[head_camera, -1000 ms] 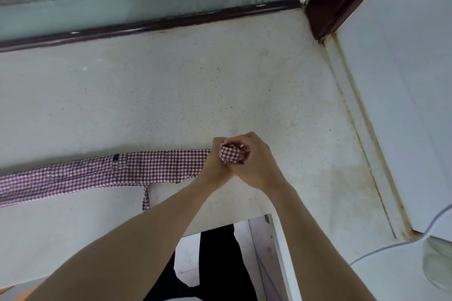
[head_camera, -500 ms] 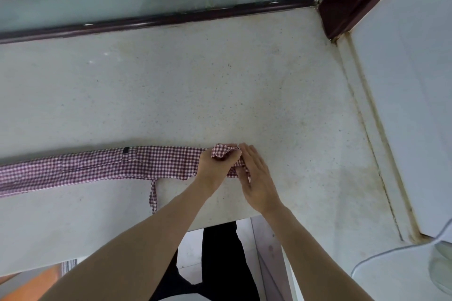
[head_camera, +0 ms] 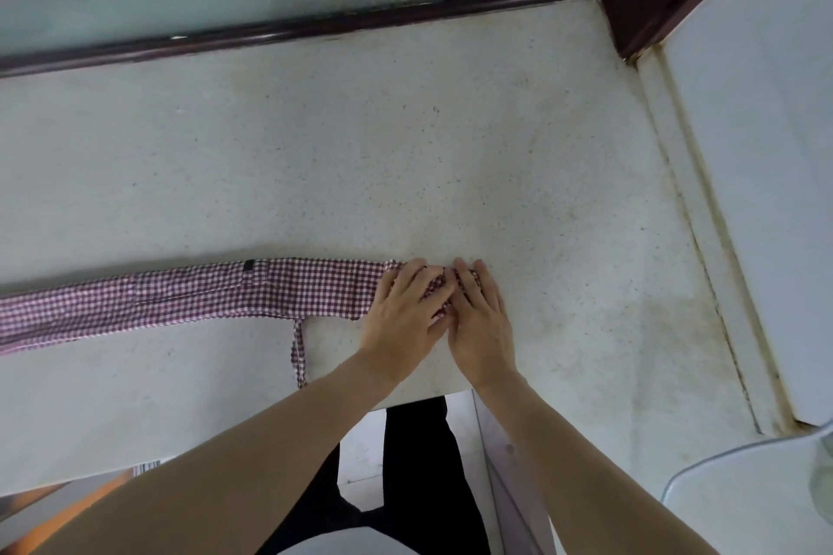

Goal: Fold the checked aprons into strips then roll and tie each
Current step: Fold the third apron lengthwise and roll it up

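Nearest the camera, two bare forearms reach up from the bottom edge over the front lip of a pale speckled counter (head_camera: 405, 158), with dark trousers (head_camera: 419, 464) showing below in the gap. The left hand (head_camera: 403, 315) and right hand (head_camera: 480, 320) lie side by side, touching along their inner edges, palms down. Both have their fingers stretched out nearly straight and pressed flat on the rolled end of the apron (head_camera: 189, 297); neither hand curls round it or pinches it. Bits of the red-and-white check show between and just under the fingers of the left hand (head_camera: 417, 279) (how many turns the roll has cannot be told, since the hands cover it).

From the left hand's fingers the apron runs leftward as a long folded strip, flat on the counter, out past the picture's edge. A small dark tag (head_camera: 249, 265) sits on its far edge, well left of the fingers. A thin checked tie (head_camera: 297, 351) hangs off the strip's near edge, left of the left wrist, toward the counter's front.

Beyond the fingertips is bare counter, then a dark wooden frame (head_camera: 315, 25) with glass behind it. Far right of the right hand, a white wall panel (head_camera: 766, 149)
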`<state>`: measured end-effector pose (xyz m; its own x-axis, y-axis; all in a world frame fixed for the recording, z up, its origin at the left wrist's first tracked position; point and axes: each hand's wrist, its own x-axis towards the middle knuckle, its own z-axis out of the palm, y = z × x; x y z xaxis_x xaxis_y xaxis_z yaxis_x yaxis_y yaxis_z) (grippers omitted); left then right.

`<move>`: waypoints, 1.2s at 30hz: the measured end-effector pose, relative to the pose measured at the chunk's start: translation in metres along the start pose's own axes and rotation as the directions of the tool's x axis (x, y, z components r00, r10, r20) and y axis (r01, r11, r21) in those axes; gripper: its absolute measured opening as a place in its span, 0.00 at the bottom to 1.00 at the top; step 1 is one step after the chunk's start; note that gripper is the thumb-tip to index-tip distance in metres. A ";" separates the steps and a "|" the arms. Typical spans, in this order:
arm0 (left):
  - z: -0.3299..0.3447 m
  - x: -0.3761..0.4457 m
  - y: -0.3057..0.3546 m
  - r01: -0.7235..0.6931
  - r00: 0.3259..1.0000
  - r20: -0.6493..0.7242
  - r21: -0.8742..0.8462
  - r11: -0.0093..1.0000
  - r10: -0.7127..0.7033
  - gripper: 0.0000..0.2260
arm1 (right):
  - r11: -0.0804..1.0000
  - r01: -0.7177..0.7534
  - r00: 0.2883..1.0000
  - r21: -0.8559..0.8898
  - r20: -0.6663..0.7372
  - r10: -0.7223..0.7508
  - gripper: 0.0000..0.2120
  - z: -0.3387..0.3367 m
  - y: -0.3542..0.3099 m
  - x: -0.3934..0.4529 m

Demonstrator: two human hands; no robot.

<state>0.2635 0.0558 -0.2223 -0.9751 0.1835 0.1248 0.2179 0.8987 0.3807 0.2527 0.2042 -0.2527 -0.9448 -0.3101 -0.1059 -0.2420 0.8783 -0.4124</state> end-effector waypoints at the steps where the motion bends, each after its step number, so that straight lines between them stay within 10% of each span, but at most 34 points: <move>1: 0.002 -0.003 -0.004 -0.025 0.999 0.022 0.005 1.000 0.024 0.14 | 1.000 0.001 1.000 -0.017 0.011 -0.001 0.24 -0.001 -0.001 0.000; 11: -0.004 -0.005 -0.024 0.162 0.986 -0.015 -0.076 0.984 -0.163 0.07 | 0.999 -0.040 0.998 -0.002 0.052 0.040 0.27 -0.005 -0.007 -0.001; 19: -0.013 0.014 -0.023 0.457 0.887 0.222 -0.296 0.839 -0.404 0.14 | 0.967 -0.175 0.979 0.187 -0.072 0.191 0.20 -0.007 -0.012 0.003; 29: -0.005 0.008 -0.035 0.429 0.901 0.218 -0.337 0.838 -0.374 0.10 | 0.508 -0.694 0.690 0.511 0.272 0.670 0.22 -0.041 -0.030 0.021; 36: -0.006 -0.001 -0.039 0.416 0.909 0.210 -0.437 0.797 -0.360 0.13 | 0.662 -0.598 0.801 0.451 0.336 0.495 0.16 -0.067 -0.047 0.028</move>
<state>0.2560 0.0185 -0.2315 -0.9737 -0.0727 -0.2157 -0.2136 0.6190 0.7558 0.2233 0.1789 -0.1757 -0.8027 0.0644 -0.5929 0.5047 0.6031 -0.6177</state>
